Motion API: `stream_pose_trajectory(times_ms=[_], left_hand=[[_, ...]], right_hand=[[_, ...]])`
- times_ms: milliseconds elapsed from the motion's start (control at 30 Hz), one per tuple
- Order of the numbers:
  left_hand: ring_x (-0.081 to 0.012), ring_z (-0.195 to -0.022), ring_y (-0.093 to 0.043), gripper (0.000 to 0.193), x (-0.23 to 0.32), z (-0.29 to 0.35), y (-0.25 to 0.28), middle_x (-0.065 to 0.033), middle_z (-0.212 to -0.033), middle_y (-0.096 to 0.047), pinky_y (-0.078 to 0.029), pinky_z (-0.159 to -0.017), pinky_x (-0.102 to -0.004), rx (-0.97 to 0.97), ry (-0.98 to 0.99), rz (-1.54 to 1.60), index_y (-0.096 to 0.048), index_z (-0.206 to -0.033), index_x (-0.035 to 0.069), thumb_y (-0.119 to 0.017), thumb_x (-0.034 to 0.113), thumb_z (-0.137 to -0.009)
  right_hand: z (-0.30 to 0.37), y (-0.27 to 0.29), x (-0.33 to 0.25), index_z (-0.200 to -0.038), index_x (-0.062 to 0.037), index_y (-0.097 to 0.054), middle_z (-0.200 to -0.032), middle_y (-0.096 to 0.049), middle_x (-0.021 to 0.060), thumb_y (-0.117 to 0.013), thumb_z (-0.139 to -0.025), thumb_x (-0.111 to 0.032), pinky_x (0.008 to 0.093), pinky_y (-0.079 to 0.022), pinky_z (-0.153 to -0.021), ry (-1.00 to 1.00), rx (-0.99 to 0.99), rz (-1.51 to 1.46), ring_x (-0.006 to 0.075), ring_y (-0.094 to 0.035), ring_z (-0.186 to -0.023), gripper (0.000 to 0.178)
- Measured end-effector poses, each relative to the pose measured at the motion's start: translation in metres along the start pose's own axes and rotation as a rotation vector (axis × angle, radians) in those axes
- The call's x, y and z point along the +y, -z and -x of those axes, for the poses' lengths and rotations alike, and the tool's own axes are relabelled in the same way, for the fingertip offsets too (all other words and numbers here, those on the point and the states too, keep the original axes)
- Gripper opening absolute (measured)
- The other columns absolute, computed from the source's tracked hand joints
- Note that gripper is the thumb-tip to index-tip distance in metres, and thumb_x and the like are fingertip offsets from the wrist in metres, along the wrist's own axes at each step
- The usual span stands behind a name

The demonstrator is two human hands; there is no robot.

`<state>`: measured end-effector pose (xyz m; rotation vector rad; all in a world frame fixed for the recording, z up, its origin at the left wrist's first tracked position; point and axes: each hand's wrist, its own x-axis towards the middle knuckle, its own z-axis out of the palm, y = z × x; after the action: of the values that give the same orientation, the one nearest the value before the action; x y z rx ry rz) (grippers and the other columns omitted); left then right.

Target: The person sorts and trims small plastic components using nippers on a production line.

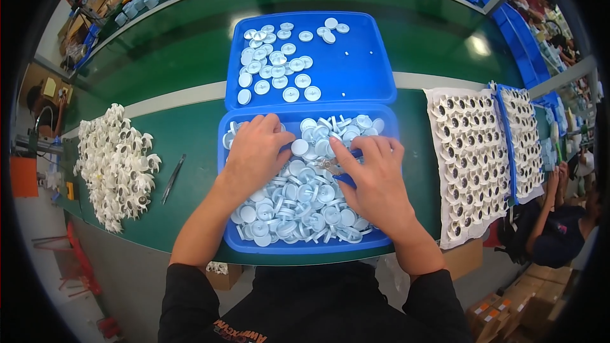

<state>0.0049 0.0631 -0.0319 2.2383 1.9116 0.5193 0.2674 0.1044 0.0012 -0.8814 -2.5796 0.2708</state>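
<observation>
A blue tray (227,236) in front of me is heaped with pale blue round plastic caps (311,194), many showing a stem. Above its left side, my left hand (254,152) is closed, with thumb and forefinger at the edge of one pale blue cap (299,147). My right hand (379,181) is wrapped round small cutting pliers (345,180) with blue handles. Their metal jaws point left, toward that cap, over the heap. The palm hides part of the handles.
Behind stands a second blue tray (362,76) with scattered caps. Tweezers (173,179) and piled white parts (117,171) lie left. White parts with dark round centres stand in rows on a sheet (467,165) at right. Other people work beyond the right end.
</observation>
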Motion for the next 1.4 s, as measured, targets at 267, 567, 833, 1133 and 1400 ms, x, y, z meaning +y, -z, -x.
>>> stream_pose_trajectory(times_ms=[267,567,833,1133,1400], left_hand=[[-0.0284,-0.098,-0.066,0.026,0.002,-0.006,0.000,-0.0071,-0.102,-0.070,-0.054,-0.087,-0.0414,0.013,-0.183,0.146,-0.076,-0.102,0.006,-0.086,0.006,-0.078],[-0.0344,-0.079,-0.068,0.014,0.002,-0.006,0.011,-0.0114,-0.082,-0.066,-0.054,-0.070,-0.0451,-0.073,-0.111,0.390,-0.063,-0.088,0.002,-0.072,-0.003,-0.080],[-0.0297,-0.078,-0.070,0.025,0.006,-0.003,0.005,-0.0115,-0.087,-0.068,-0.056,-0.069,-0.0403,-0.109,-0.088,0.414,-0.069,-0.110,0.001,-0.074,-0.003,-0.085],[-0.0212,-0.071,-0.064,0.033,0.027,-0.005,0.030,-0.0101,-0.084,-0.064,-0.050,-0.064,-0.0330,-0.072,-0.035,0.643,-0.076,-0.118,0.003,-0.065,-0.005,-0.088],[-0.0198,-0.063,-0.061,0.025,0.038,-0.001,0.032,-0.0100,-0.078,-0.063,-0.049,-0.059,-0.0326,-0.001,-0.060,0.723,-0.075,-0.113,0.001,-0.066,-0.002,-0.090]], right_hand=[[0.002,-0.005,0.004,-0.144,-0.0144,-0.066,-0.117,-0.058,0.0087,-0.087,-0.076,-0.011,0.0555,-0.036,-0.106,-0.053,0.000,-0.028,0.0293,-0.055,-0.117,0.071],[-0.002,0.003,0.002,-0.143,-0.0184,-0.069,-0.116,-0.056,0.0086,-0.087,-0.069,-0.009,0.0512,-0.039,-0.103,0.008,0.079,0.013,0.0311,-0.054,-0.113,0.077],[-0.001,-0.002,0.004,-0.144,-0.0171,-0.069,-0.116,-0.057,0.0096,-0.087,-0.068,-0.006,0.0497,-0.042,-0.101,-0.024,0.084,-0.027,0.0324,-0.055,-0.113,0.078],[0.000,-0.003,0.004,-0.146,-0.0182,-0.067,-0.118,-0.057,0.0076,-0.088,-0.072,-0.009,0.0492,-0.040,-0.099,0.009,0.060,-0.070,0.0296,-0.055,-0.115,0.077],[-0.002,-0.001,0.002,-0.141,-0.0160,-0.071,-0.116,-0.058,0.0094,-0.090,-0.064,-0.009,0.0506,-0.042,-0.101,0.029,0.091,-0.059,0.0324,-0.056,-0.112,0.080]])
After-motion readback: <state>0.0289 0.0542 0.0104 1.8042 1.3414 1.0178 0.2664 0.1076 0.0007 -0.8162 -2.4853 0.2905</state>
